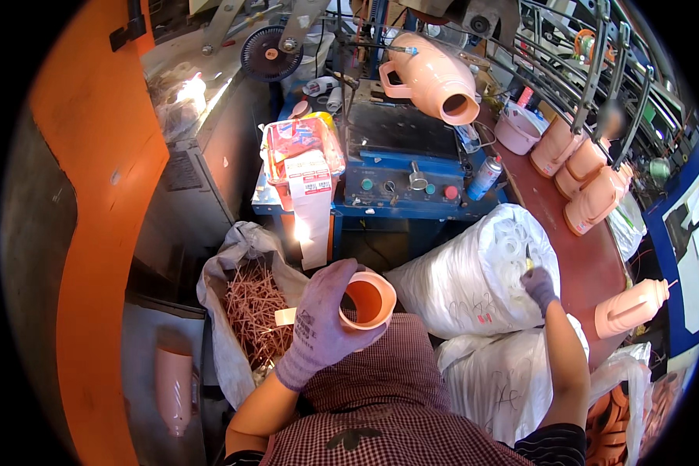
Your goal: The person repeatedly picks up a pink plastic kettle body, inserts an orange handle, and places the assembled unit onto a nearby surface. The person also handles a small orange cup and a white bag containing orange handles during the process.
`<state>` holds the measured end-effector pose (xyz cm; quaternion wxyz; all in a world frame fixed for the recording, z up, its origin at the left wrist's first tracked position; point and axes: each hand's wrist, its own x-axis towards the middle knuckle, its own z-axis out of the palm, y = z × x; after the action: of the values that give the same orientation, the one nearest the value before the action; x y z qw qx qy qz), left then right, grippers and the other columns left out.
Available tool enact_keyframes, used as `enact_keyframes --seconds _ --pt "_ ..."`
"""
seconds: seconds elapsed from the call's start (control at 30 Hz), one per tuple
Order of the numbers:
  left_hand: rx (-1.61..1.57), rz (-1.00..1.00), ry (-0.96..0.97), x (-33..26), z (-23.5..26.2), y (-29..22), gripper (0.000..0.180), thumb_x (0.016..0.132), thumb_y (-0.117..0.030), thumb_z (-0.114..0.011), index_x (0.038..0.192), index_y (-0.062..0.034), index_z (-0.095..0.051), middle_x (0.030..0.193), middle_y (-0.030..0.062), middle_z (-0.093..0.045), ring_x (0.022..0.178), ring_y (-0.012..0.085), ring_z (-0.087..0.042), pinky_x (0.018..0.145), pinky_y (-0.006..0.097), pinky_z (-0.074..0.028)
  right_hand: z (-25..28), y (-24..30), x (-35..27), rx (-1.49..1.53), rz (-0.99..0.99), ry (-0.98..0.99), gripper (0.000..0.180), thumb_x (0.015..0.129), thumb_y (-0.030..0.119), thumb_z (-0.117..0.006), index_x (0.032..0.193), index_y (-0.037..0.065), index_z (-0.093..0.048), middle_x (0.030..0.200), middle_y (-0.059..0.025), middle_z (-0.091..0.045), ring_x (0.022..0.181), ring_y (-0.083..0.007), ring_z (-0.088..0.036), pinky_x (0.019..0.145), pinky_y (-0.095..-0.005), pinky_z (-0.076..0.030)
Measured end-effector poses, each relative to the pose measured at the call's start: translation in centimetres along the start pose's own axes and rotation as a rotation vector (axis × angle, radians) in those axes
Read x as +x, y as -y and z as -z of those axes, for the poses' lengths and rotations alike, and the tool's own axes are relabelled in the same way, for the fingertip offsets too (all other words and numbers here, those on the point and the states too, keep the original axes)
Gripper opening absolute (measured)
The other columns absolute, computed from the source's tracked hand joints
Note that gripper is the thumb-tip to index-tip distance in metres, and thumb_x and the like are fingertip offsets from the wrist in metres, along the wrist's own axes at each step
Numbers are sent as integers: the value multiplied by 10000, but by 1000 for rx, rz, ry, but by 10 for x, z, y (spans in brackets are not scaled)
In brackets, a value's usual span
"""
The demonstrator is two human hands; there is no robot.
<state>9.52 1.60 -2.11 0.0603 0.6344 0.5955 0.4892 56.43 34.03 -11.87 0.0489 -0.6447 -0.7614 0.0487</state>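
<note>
Far centre-left, a clear plastic pack (303, 144) with red and yellow contents sits on the blue bench edge. Hanging off its near side, a strip of white labels (312, 210) with red edging drops toward the floor. Right of it, a blue-and-white spray can (485, 177) leans beside the blue control box. Near right, a big clear bag of white rings (481, 272) bulges, with a second clear bag (505, 380) just nearer. Near left, an open white sack (237, 311) holds reddish sticks. Far right edge, a blue-and-white sign (691, 248) stands.
</note>
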Motion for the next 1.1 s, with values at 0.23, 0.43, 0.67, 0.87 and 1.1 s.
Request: enact_keyframes --seconds 0.23,0.43,0.67,0.87,1.1 --pt "84 -39 -46 0 -13 -4 976 653 -318 -896 1397 46 -380 1219 166 -616 1115 380 -597 990 482 -456 84 204 -52 1099 335 137 283 890 170 -697 1087 -32 -672 951 -108 -706 852 -128 -675 751 -289 -526" --pt "11 -51 5 3 -31 -16 1045 618 -304 -905 1416 68 -342 1221 173 -621 1125 376 -600 1004 486 -454 108 314 -149 653 1440 -207 333 791 116 -695 1123 99 -687 1098 -92 -666 1015 -336 -642 958 -416 -498" --pt "20 -8 87 0 -43 -22 1037 604 -285 -896 1412 63 -346 1213 163 -623 1128 365 -603 1024 489 -447 94 314 -166 469 1268 -104 283 694 106 -702 974 118 -669 1044 -44 -674 951 -263 -665 910 -436 -528" --pt "69 -49 94 1 -52 -30 962 616 -281 -888 1379 46 -403 1206 162 -617 1137 362 -598 1036 499 -440 91 307 -155 374 1306 -69 275 712 130 -693 986 130 -673 1045 -41 -680 944 -241 -677 878 -395 -548" --pt "76 -89 24 9 -50 -32 765 560 -309 -918 1178 -34 -562 1103 141 -622 951 336 -635 837 433 -513 91 307 -147 21 1446 -54 168 795 191 -670 961 169 -667 1037 -10 -678 924 -217 -673 805 -349 -555"
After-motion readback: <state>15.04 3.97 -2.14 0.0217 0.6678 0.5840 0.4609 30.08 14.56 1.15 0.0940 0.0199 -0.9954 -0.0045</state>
